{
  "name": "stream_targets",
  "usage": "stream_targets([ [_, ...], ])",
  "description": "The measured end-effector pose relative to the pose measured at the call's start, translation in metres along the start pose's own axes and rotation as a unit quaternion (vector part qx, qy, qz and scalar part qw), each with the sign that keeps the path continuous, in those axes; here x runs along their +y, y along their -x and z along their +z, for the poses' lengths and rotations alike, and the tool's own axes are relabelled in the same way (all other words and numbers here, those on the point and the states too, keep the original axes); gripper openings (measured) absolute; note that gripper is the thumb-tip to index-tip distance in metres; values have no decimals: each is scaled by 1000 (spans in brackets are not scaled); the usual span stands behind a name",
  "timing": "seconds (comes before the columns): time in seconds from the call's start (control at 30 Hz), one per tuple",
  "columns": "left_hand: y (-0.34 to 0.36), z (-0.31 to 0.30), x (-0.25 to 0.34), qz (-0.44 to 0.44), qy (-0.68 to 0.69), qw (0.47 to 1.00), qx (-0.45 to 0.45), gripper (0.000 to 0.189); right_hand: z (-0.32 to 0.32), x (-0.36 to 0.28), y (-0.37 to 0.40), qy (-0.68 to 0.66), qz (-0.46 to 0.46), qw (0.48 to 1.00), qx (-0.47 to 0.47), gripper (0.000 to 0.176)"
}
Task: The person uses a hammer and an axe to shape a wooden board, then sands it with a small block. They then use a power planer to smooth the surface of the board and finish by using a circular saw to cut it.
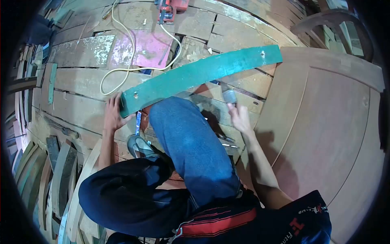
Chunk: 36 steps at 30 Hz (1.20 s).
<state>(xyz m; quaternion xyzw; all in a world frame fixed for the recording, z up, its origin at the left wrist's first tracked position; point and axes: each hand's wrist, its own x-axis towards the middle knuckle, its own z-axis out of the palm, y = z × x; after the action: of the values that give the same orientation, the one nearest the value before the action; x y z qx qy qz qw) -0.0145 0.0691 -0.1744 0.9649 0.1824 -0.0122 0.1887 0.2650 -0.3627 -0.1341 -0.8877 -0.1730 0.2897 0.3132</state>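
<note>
One curved green board (195,75) – scuffed, pale-flecked, left hand (113,114) at end

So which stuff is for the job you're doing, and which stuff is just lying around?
Looks like part of the job:
- green board, its end in the left hand
- small tool in the right hand, too blurred to name

Probably just lying about:
- red machine
- pale cable
- curved wood pieces
- big wooden panel
</note>
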Motion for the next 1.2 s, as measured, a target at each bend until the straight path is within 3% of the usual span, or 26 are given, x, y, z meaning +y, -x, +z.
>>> stream_targets([
  [0.07, -2, -2, -4, -12, 16, 1000, -9, 104, 12, -32, 7, 11, -42, 999, 10, 60],
  [0.13, -2, -6, -1, -8, 8, 1000, -18, 101, 22, -50, 2, 68, -32, 995, -67, 64],
  [0.2, -2, -6, -1, 4, 0, 1000, -13, 100, 35, -58, -5, 118, -72, 986, -90, 65],
  [0.33, -2, -6, 2, -6, -3, 1000, -15, 98, 51, -57, -14, 134, -55, 983, -117, 62],
  [0.47, -2, -8, 3, -16, 2, 999, -29, 100, 54, -55, -14, 148, -80, 981, -93, 64],
  [0.67, 0, -6, 6, -24, 14, 999, -22, 99, 45, -70, -18, 145, -24, 988, -43, 65],
  [0.8, -3, -6, 4, -17, -2, 1000, -21, 100, 44, -51, -20, 147, -42, 988, -7, 66],
  [0.97, -5, -8, 4, -19, 14, 999, -21, 100, 34, -47, -12, 160, 99, 980, 63, 65],
  [1.07, -4, -6, 5, -16, 19, 1000, -18, 100, 32, -41, -11, 121, 72, 984, 110, 66],
  [1.2, -3, -5, 5, -18, 19, 999, -22, 101, 26, -52, -11, 124, -55, 990, 24, 66],
])
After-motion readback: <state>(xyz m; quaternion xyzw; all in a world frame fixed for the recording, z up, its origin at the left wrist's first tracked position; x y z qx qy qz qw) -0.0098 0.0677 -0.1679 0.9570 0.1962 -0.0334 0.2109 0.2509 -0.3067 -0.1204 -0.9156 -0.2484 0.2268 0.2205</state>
